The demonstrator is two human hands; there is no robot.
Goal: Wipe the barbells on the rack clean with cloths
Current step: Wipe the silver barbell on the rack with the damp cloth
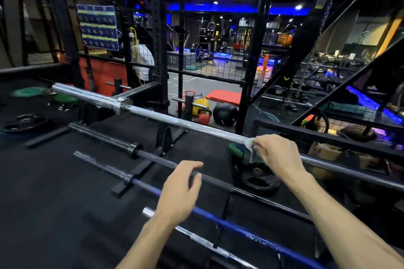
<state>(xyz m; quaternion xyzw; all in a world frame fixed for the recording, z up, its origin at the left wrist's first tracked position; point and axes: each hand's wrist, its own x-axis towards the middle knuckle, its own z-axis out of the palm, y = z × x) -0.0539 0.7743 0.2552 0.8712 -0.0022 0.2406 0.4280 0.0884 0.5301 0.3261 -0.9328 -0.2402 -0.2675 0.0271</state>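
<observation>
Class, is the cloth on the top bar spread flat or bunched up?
Bunched: the right hand grips the cloth crumpled around the silver bar.

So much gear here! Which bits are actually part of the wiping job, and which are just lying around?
Part of the job:
- silver barbell
- cloth, gripped by the right hand
- black barbell
- blue barbell
- left hand, empty

Just lying around:
- red kettlebell
- black medicine ball
- green plates
- orange mat
</observation>
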